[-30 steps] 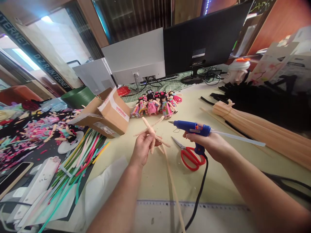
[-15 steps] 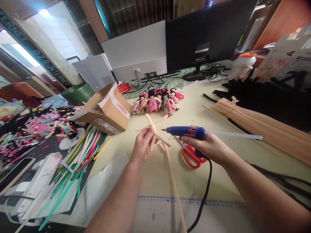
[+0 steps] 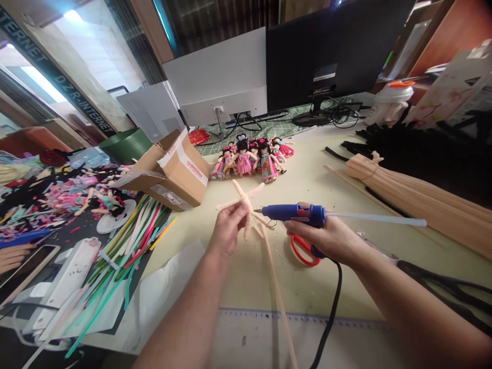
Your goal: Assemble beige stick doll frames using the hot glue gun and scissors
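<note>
L hand (image 3: 226, 228) is pinching a beige pipe-cleaner figure (image 3: 246, 199) approx. mid-body, thumb & fingers closed on it, holding it above the desk (image 3: 307, 177), in front of the small dolls (image 3: 246, 162). R hand (image 3: 326, 233) is gripping a blue glue gun (image 3: 294, 213), fingers curled round it; nozzle's pointing at the figure, touching or just beside, can't tell. Figure's prob. light, fuzzy, bendy, non-slip; thicker torso is looking best to hold, w/ fingertips clear of the prob. hot tip.
</note>
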### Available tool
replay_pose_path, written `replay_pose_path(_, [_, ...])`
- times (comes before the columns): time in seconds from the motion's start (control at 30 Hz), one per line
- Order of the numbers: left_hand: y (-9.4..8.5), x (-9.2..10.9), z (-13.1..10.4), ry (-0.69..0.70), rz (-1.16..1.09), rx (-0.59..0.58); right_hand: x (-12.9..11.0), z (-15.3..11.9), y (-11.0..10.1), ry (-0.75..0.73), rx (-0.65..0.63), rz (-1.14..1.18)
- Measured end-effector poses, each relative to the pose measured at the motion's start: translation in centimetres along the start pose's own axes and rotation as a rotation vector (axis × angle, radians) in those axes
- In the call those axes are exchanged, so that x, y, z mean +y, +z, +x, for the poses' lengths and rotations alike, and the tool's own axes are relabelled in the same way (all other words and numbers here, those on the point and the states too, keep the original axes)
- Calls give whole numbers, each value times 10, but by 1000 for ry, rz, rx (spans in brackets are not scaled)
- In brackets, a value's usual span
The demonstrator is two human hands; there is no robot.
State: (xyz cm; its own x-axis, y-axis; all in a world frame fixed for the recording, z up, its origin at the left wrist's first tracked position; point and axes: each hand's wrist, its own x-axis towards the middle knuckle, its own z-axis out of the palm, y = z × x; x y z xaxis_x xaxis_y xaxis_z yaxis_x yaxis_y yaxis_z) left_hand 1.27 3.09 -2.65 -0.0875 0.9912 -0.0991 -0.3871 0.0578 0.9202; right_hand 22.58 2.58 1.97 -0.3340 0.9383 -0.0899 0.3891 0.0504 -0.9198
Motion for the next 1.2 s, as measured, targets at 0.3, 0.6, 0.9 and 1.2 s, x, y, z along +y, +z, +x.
replay_pose_path(0.3, [2,0,0,-5,3,22,1,0,-2,10,-37,-46])
replay_pose_path(0.6, [7,2,-1,-26,-12,35,-1,-1,0,-2,-65,-23])
replay_pose_path(0.9, [3,1,-1,-29,-11,-4,-2,0,0,-6,-68,24])
replay_pose_path(1.2, [-5,2,2,-116,-101,16,0,2,-1,30,-30,80])
